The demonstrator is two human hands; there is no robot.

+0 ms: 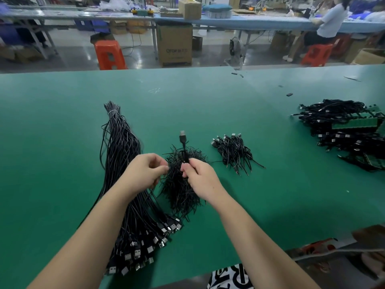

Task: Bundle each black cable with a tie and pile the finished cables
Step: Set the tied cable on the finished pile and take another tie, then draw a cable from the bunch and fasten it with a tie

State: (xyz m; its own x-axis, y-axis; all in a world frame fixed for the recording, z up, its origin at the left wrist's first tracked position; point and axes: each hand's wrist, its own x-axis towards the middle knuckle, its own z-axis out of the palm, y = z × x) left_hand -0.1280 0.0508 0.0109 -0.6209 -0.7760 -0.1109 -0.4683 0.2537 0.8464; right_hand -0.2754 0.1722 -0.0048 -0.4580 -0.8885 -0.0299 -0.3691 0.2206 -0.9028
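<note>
Head view, near to far. Loose cables [133, 205]: one long sheaf on left of table [62, 122], plugs toward near edge, far ends cinched by pale band; likely kept there as supply within reach of left hand. Left hand [143, 174]: above sheaf, fingers curled, thumb and fingertips pressed together at edge of tie heap; probably pinching a single tie, though none discernible between the fingers. Right hand [200, 176]: fingers curled around folded cable [183, 147], pinching it near the fold, plug end up and away; held upright over heap, likely to leave the middle free for wrapping. Ties [181, 184]: dense black heap directly below both hands, placed centrally for shortest reach. Finished pile [233, 151]: small heap of bundled cables just right of heap, beyond right hand, suited to a short drop-off. Larger stack [343, 130]: well apart at far right, mixed with green boards. Judged step: tie selection before wrapping.
</note>
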